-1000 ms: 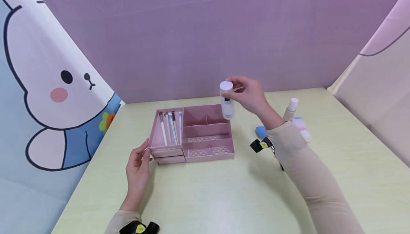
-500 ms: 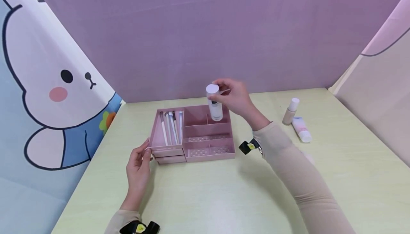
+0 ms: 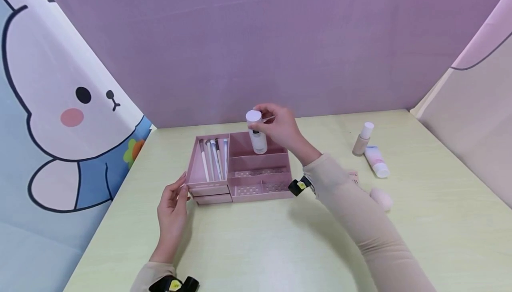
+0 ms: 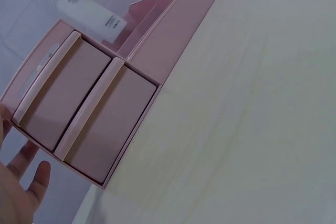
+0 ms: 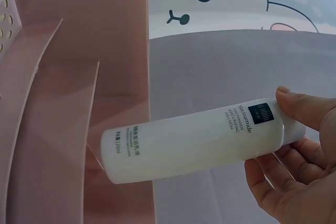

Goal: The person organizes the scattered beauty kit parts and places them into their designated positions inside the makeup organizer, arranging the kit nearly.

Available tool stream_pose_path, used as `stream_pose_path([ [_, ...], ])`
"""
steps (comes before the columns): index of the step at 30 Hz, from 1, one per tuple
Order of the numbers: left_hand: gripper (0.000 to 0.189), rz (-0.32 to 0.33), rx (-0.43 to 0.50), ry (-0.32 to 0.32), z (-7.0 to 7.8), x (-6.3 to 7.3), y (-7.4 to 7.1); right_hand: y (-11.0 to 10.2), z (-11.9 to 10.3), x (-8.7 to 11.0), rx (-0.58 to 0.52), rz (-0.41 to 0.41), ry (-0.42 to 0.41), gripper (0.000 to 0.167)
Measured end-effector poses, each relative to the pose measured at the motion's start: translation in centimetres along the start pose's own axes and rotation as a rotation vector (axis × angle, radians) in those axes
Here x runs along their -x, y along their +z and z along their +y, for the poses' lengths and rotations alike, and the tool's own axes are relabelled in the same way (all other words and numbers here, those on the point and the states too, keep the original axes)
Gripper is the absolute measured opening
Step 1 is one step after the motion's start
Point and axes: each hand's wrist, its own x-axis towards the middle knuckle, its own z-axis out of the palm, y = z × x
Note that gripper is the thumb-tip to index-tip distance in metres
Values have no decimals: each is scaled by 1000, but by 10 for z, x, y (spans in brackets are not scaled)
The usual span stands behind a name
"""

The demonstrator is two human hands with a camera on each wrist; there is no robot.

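My right hand pinches a white lotion bottle by its cap end, thumb on one side and fingers on the other. The bottle is held over the back left compartment of the pink desktop organizer; in the right wrist view the bottle's base reaches the divider edges. Dark label print shows near the cap. At the organizer's front left corner, my left hand touches the side with relaxed fingers, beside the two shut drawers. Several makeup brushes lie in the organizer's left tray.
To the right on the table stand a foundation bottle with a white cap and, beside it, a lying white tube. A pale pink rounded thing and a small pink packet show by the right sleeve. A purple backdrop rises behind.
My right hand has carried the lotion bottle leftward and slightly down, from the organizer's back right corner to over its back left compartment. The left hand stays at the corner.
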Motion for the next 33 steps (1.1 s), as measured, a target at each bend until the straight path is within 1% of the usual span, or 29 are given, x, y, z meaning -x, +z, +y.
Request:
stream_pose_path([
  [5,25,0,-7,10,-1,0,0,9,1,-1,-13,17,-2,39],
  [12,25,5,-7,4,-1,-1,0,23,10,-4,-81,71,-2,37],
  [17,24,6,-15,2,1,0,0,34,15,-4,-114,98,-28,37],
  [21,24,3,-8,7,4,0,1,42,19,-4,-133,97,-32,37],
  [25,24,4,1,6,5,1,1,49,23,-5,-150,82,-9,37],
  [33,25,4,-10,0,5,0,1,60,30,-2,-123,63,33,38],
])
